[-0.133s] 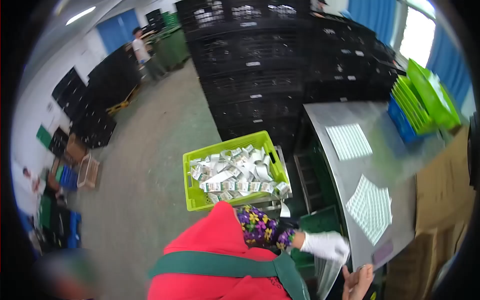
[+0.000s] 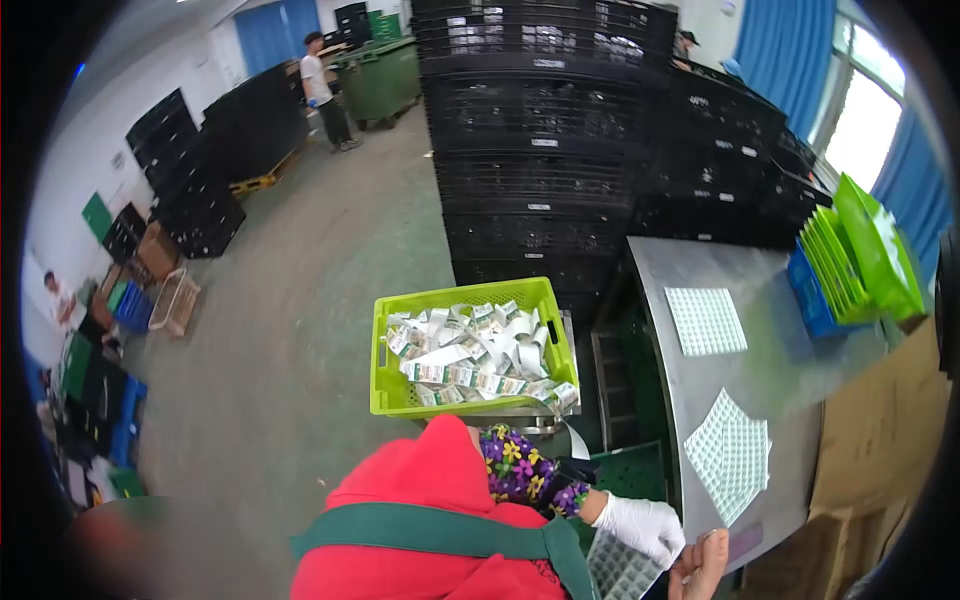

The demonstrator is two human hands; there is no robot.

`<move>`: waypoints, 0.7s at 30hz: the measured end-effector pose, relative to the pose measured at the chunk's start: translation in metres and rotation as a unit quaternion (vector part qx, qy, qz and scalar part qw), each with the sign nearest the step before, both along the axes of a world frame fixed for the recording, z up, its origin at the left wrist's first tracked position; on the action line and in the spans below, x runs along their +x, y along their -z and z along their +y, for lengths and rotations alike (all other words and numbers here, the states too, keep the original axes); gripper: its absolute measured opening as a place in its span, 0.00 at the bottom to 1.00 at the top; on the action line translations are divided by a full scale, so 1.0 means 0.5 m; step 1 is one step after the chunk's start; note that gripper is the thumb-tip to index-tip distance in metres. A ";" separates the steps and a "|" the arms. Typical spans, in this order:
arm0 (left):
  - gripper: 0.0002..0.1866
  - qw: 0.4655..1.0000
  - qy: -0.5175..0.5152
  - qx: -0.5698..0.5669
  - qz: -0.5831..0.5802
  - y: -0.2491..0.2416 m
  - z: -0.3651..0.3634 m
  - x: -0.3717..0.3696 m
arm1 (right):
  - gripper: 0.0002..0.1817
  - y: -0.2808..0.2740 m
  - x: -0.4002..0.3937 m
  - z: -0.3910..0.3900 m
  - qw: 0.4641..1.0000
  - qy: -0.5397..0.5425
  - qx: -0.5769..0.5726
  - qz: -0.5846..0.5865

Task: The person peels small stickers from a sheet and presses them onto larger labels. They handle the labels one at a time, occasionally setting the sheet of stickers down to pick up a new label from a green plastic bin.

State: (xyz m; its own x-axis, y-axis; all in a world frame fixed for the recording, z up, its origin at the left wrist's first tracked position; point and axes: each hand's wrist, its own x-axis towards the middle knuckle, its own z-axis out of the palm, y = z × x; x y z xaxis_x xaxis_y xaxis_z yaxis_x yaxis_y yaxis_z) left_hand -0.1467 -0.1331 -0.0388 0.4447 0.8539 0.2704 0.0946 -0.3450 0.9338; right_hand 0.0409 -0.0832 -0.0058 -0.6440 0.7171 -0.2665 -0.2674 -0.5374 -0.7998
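from my remote view, the green crate (image 2: pixel 380 393) stands left of centre in the frame, piled with curling printed strips (image 2: pixel 480 365). right of it, at the bottom edge, i see the grey sheet (image 2: pixel 622 572), rows of round cells facing up; the frame cuts it off, so i can't tell its long axis. the gloved left hand (image 2: pixel 643 527) lies over its upper right edge, its grip pinching that edge, so the sheet hangs below and left of it. just right of the sheet is the bare right hand (image 2: pixel 700 568), a finger raised; i can't tell whether its grip holds anything or touches the sheet. the left is nearer. further right, the bench (image 2: pixel 785 370) carries overlapping pale sheets (image 2: pixel 730 455) and a single pale sheet (image 2: pixel 706 322) above them.
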 end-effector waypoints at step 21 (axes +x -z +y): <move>0.09 0.966 -0.040 -0.253 -0.032 0.009 -0.003 0.042 | 0.07 -0.068 0.012 0.172 0.954 0.189 0.189 -0.134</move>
